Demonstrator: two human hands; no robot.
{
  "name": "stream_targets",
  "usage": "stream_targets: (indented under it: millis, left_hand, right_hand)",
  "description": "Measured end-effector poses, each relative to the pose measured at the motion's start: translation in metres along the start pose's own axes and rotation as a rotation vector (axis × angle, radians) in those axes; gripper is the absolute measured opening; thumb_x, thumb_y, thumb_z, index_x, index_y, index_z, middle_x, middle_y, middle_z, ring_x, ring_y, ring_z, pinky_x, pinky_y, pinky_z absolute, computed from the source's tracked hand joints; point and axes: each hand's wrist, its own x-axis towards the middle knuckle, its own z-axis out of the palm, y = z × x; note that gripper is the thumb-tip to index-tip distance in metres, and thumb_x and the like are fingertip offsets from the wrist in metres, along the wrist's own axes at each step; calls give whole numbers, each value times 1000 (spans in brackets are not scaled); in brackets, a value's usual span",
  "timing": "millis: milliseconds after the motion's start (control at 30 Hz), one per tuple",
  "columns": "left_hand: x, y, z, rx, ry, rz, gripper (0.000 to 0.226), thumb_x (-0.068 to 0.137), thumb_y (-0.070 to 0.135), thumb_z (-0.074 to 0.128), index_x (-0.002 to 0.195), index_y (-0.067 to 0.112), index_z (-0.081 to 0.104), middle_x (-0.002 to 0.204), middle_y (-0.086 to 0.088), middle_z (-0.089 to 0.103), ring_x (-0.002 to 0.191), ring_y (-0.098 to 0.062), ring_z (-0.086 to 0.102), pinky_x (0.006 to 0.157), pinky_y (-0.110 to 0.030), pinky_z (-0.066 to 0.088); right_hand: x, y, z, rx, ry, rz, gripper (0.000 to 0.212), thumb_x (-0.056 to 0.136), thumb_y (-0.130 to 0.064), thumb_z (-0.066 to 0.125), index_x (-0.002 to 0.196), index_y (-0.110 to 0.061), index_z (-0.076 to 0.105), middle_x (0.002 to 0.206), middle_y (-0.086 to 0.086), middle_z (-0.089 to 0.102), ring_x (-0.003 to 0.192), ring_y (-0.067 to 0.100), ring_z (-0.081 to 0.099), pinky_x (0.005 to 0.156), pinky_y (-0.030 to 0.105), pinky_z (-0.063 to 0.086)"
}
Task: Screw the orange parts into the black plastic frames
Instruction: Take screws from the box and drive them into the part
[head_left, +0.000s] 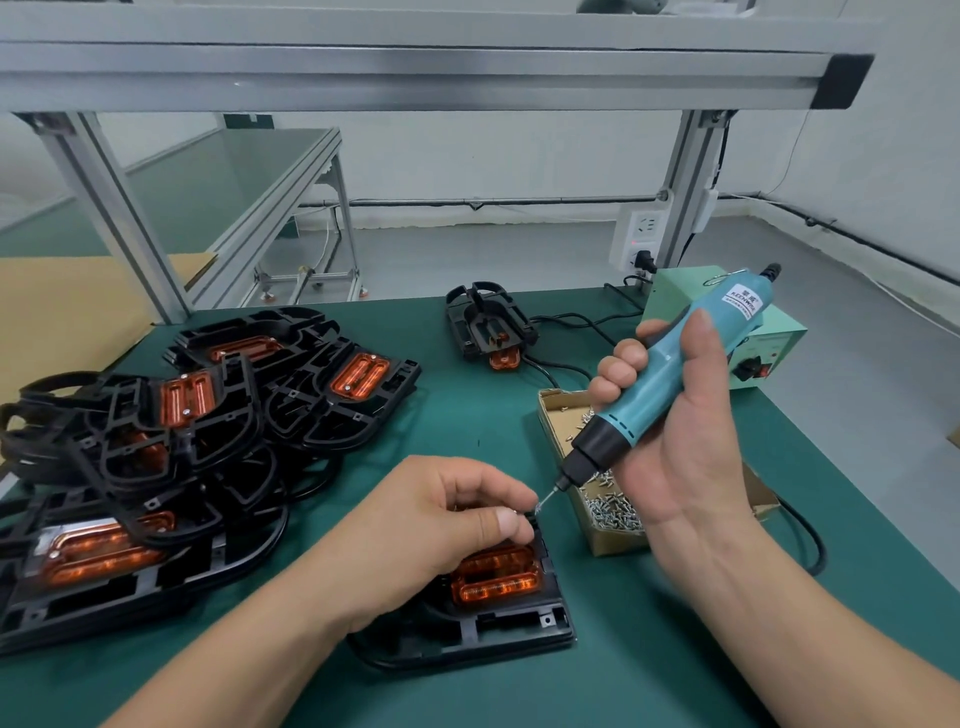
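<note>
The black frame (519, 631) being worked on lies flat on the green tabletop (467, 426) at the near edge, with its orange part (493, 577) seated in the middle and partly hidden under the left hand (436, 519). That hand's fingers are curled. Thumb and forefinger are pressed together at the frame's upper right corner on what looks like a small screw (514, 512), though it is too small to be sure. The right hand (675, 441) has its fingers wrapped round the teal screwdriver (670, 374), thumb laid along the barrel. The tool is tilted, with its tip just beside the left fingertips. An open box of screws (615, 514) sits just right of the frame, and a pile of frames (208, 415) with orange parts in them lies well apart to the left. The frame looks like stiff, light moulded plastic with thin ribs, so it would probably skate on the mat under the driver's push. It is best pinned down by the flat body close to the screw hole, not by the thin outer loop. The orange part looks glossy and see-through, likely hard and brittle, so it could crack or scuff if overtightened. The screw is tiny and slick and best pinched by its shank until the tip catches.
</note>
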Motion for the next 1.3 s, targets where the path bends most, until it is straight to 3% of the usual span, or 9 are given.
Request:
stream_targets:
  millis: [167,600,1167,1300]
  left_hand:
    - [-1,1,1,47,-17,31,19,96,17,76,115,22,73,99,1,82,74,4,66,58,-4,43]
    - [-3,4,5,52,-17,16,23,97,10,76,117,20,71,101,0,82,83,-3,68,64,-8,47]
    - [-1,3,7,33,26,8,23,91,10,82,111,19,75,91,0,80,71,-4,63,61,-11,46]
    - [-2,4,9,59,81,19,22,89,10,84,107,20,76,90,-2,79,71,-7,60,68,-17,50]
  right_hand:
    - [-1,2,1,-12,-4,-1,31,104,-46,62,101,-16,61,77,-1,53,64,13,55,58,26,52]
    - [-3,8,0,-29,-53,20,29,105,-44,63,93,-18,68,77,0,53,63,14,54,58,26,52]
    - [-2,8,-2,-77,-94,14,23,105,-39,63,98,-17,64,77,0,53,63,13,52,58,26,50]
    - [-2,7,-2,-87,-119,26,23,105,-39,62,100,-17,63,77,0,53,63,12,52,59,25,50]
